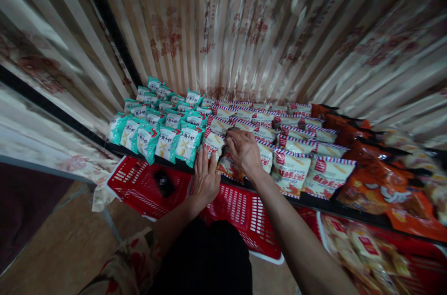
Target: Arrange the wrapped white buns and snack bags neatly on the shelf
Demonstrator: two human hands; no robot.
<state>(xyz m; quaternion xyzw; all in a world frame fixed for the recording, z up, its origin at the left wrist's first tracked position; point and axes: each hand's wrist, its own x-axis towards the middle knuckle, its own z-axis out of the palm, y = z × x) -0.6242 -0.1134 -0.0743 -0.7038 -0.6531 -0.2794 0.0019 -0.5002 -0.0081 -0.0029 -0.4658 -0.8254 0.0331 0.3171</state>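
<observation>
My left hand [206, 178] lies with its fingers stretched against the front of a white snack bag [212, 142] at the shelf's front edge. Just to the right, my right hand [244, 150] has its fingers bent over the top of another snack bag [228, 164], whose front is partly hidden by the hand. Rows of similar white bags with red and blue striped edges, such as the bag [289, 170], stand to the right. To the left are rows of teal and white snack bags [189, 141].
Orange packages [366, 188] fill the shelf's right part. Below the black shelf edge [324, 204] are red baskets [240, 213]; a dark object [163, 182] lies in the left one, packaged food [366, 244] in the right one. A patterned pleated curtain [223, 30] hangs behind.
</observation>
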